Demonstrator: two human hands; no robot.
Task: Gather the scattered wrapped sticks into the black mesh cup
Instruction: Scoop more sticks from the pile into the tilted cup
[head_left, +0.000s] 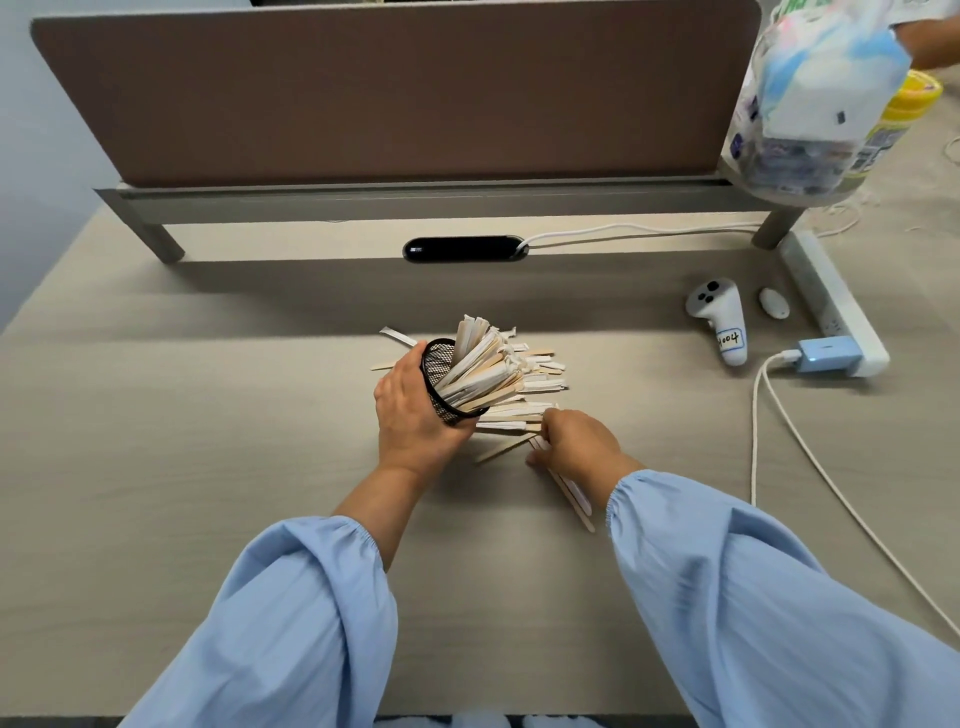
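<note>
Tilted black mesh cup (441, 382) bristles with pale wrapped sticks (480, 371).

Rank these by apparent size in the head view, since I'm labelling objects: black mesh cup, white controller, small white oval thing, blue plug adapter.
1. white controller
2. black mesh cup, partly hidden by the left hand, so close to the controller
3. blue plug adapter
4. small white oval thing

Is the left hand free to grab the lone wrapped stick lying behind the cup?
Probably not: the left hand is wrapped around the tilted black mesh cup. The lone wrapped stick lies just beyond it, unobstructed.
</note>
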